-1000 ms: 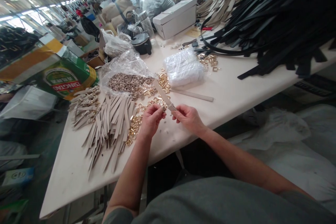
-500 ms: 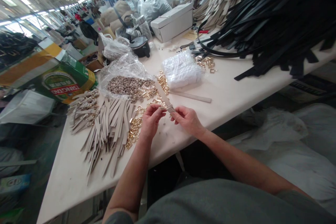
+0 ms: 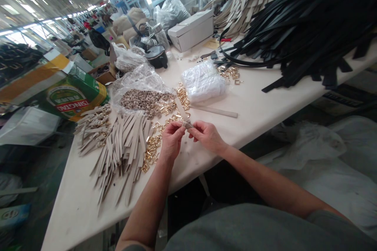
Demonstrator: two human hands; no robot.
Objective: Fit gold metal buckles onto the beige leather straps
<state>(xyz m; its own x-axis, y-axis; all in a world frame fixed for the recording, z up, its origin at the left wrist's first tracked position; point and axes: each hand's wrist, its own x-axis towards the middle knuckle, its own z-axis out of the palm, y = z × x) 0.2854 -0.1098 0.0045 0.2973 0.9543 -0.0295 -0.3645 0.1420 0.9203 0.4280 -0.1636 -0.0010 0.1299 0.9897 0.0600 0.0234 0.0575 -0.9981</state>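
Note:
Between my hands, near the table's front edge, is a beige strap (image 3: 180, 109), its free end pointing away from me. My left hand (image 3: 173, 137) pinches it near a small buckle or loop whose details are too small to make out. My right hand (image 3: 207, 135) grips the strap's near end between thumb and fingers. Just left of my hands lie gold buckles (image 3: 151, 149) in a loose pile. Beyond them are many small beige loops (image 3: 137, 100) on a clear plastic bag (image 3: 141, 78). A single beige strap (image 3: 218, 110) lies flat behind my right hand.
Beige straps (image 3: 123, 145) are heaped on the left of the table (image 3: 67, 208). A clear plastic packet (image 3: 203, 80), a white box (image 3: 191, 31) and a black lidded pot (image 3: 156, 57) stand farther back. Black straps (image 3: 306, 27) pile at the right. A green carton (image 3: 73, 90) is at left.
My hands have drawn closer together around the strap. The strap's near end now shows a darker, folded part between my fingers. The view has shifted slightly.

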